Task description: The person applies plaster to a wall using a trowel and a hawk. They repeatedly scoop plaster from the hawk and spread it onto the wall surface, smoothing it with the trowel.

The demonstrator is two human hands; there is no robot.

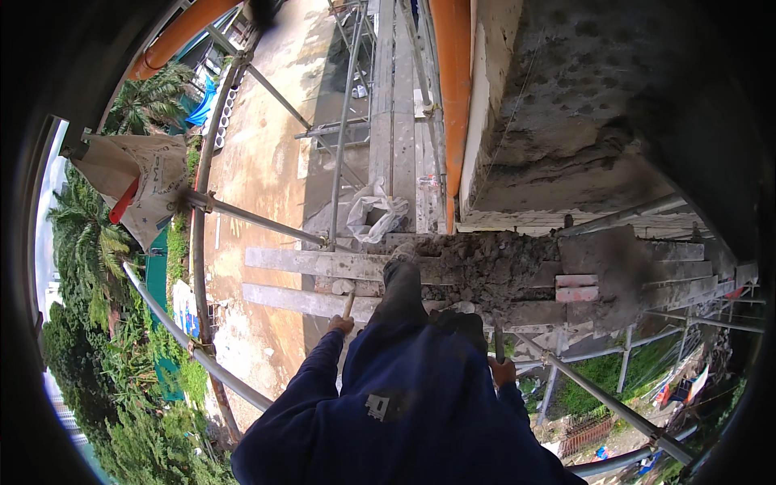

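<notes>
My left hand (341, 325) is closed round the wooden handle of a mallet-like tool (344, 287), whose pale, blocky head lies over the planks. My right hand (502, 370) grips a dark upright handle (499, 343); what its far end is, I cannot make out. Ahead of the right hand, a heap of grey wet mortar (505, 263) spreads over the scaffold planks (283, 297). One of my boots (401, 260) stands on the boards beside the heap. Part of the other leg is hidden under my dark blue top.
Scaffold tubes (250, 221) run along the left, with a drop to the ground beyond. A white sack (377, 212) sits past the planks. An orange pipe (451, 105) rises beside the rough concrete wall (558, 121). A reddish block (576, 288) rests on the right-hand boards.
</notes>
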